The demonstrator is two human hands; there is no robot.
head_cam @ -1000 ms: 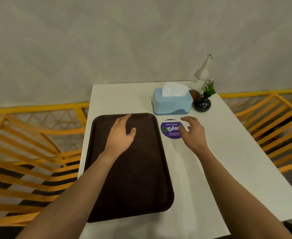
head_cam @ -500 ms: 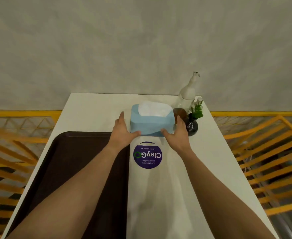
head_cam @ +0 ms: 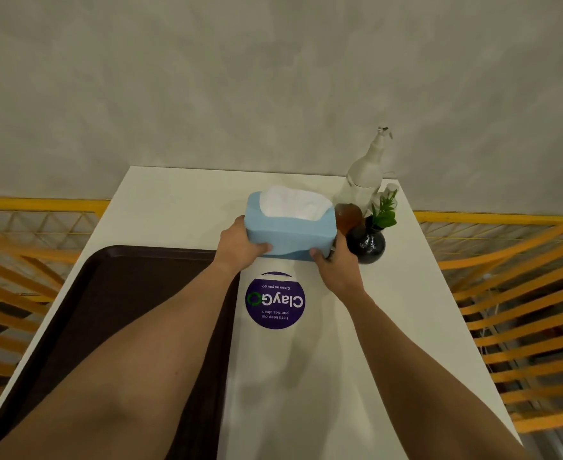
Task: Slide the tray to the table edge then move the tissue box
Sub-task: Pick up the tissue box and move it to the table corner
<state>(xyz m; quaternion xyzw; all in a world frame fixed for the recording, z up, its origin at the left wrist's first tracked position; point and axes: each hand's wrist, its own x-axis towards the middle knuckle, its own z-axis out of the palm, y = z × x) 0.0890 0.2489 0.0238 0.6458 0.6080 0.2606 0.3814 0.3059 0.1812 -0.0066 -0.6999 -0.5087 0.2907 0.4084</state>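
Observation:
A light blue tissue box (head_cam: 290,232) with white tissue showing at its top sits toward the far end of the white table (head_cam: 180,204). My left hand (head_cam: 238,245) grips its left end and my right hand (head_cam: 335,263) grips its right end, thumbs on the near face. The box looks slightly tilted, its near edge raised. A dark brown tray (head_cam: 117,293) lies along the table's left edge, partly hidden under my left forearm.
A black round vase with a green sprig (head_cam: 366,244), a brown jar (head_cam: 348,215) and a white bottle (head_cam: 364,174) stand right beside the box. A purple round sticker (head_cam: 275,300) marks the table. Yellow chairs (head_cam: 522,293) flank both sides; a grey wall is behind.
My left hand left the tray and my right hand left the sticker area; both reached the tissue box and closed on its ends. The box now looks tilted up a little.

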